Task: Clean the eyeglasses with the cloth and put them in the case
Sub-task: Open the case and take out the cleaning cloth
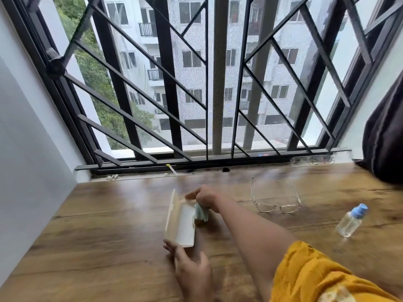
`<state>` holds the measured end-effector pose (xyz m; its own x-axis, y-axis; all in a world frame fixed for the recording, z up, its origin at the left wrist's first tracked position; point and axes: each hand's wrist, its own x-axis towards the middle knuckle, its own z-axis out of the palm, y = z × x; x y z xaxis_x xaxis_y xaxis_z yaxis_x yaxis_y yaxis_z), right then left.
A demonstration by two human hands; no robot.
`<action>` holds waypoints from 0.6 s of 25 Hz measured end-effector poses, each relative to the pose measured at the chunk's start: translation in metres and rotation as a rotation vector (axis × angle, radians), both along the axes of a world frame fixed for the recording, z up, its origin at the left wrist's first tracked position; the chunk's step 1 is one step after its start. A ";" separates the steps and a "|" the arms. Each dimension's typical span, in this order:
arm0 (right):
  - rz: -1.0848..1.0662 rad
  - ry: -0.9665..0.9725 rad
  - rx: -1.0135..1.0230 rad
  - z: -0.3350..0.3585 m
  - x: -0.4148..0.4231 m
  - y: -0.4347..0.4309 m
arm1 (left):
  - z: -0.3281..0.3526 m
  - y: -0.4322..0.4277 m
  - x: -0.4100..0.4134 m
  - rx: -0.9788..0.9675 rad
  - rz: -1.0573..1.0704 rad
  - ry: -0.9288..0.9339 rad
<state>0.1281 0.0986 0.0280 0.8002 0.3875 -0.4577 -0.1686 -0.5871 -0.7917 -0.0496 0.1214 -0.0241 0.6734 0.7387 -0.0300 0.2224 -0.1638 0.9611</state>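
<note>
Head view: right hand (205, 198) pinches cloth (199, 212) over the case (184, 224), eyeglasses (276, 207) lying rightward, nearer it than the open-fingered left hand (193, 273).

Looked like home, upper-floor flat. Wood-grain desk (98, 236) stood against wide window with dark metal security grille (166, 83) and insect mesh (194, 136). Residential block (281, 68) with balconies (147, 29) and trees (96, 68) showed outside. Plain white wall (26, 127) at left; dark curtain (383, 138) hung at right.
</note>
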 end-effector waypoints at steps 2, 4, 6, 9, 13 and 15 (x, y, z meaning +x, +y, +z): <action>-0.013 0.007 0.032 0.001 -0.001 -0.001 | -0.001 -0.001 -0.001 -0.008 0.000 -0.014; -0.024 0.005 0.053 0.000 -0.001 -0.002 | -0.001 -0.001 -0.002 -0.018 0.002 -0.011; -0.055 0.009 0.091 0.000 -0.002 -0.003 | -0.002 -0.001 -0.002 -0.014 0.010 -0.025; -0.130 0.006 0.188 0.000 -0.005 -0.011 | -0.003 0.000 -0.002 0.001 0.018 -0.027; -0.223 -0.008 0.317 0.001 -0.011 -0.029 | -0.003 0.003 0.000 -0.013 0.009 0.053; -0.318 -0.011 0.455 0.008 -0.021 -0.044 | 0.003 0.004 -0.001 -0.037 0.014 0.100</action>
<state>0.1066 0.0547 0.0360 0.9139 0.2830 -0.2910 -0.2715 -0.1069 -0.9565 -0.0509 0.1250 -0.0209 0.6556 0.7448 -0.1240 0.3197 -0.1250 0.9393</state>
